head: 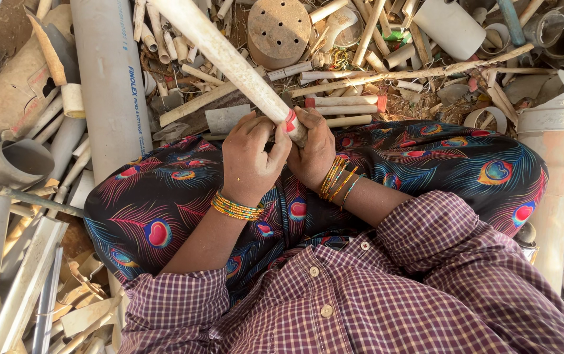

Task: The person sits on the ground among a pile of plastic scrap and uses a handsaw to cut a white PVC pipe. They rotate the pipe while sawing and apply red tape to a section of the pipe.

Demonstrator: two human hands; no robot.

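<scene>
where both hands meet, pipe [229, 62] end hidden, far end cropped

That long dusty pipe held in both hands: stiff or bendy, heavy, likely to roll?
The long pale pipe runs straight past the left hand and right hand with no visible sag, so probably stiff. It looks like thin hollow plastic, so likely light for its length. Being round, it would probably roll on a flat surface; its dusty skin may give decent grip.

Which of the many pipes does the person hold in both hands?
The slim dirty-white pipe rising diagonally from the lap, its lower end gripped by the left hand and right hand. All the other pipes lie untouched on the ground.
</scene>
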